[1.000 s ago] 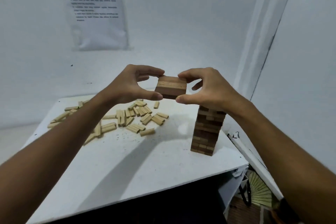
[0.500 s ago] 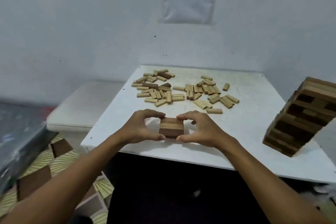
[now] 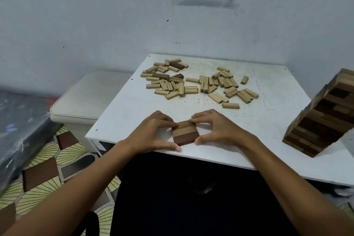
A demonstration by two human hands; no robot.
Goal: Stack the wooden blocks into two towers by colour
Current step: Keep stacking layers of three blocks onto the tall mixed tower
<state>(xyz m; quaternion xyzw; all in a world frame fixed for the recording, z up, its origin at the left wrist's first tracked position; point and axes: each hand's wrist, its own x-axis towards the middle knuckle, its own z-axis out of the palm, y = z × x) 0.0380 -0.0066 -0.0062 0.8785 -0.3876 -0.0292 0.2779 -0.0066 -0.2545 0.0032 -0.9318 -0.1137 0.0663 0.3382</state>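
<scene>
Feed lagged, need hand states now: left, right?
Left hand: fingers grip the block bundle.
Right hand: fingers grip the same bundle.

Dark block stack (image 3: pixel 185 134) sits near table edge; light blocks (image 3: pixel 199 84) scattered behind.

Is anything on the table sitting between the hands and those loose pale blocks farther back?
Nothing visible blocks the way. Both the left hand and right hand grip a small stack of blocks near the table's front edge; only bare tabletop lies between it and the scattered pale blocks.
</scene>
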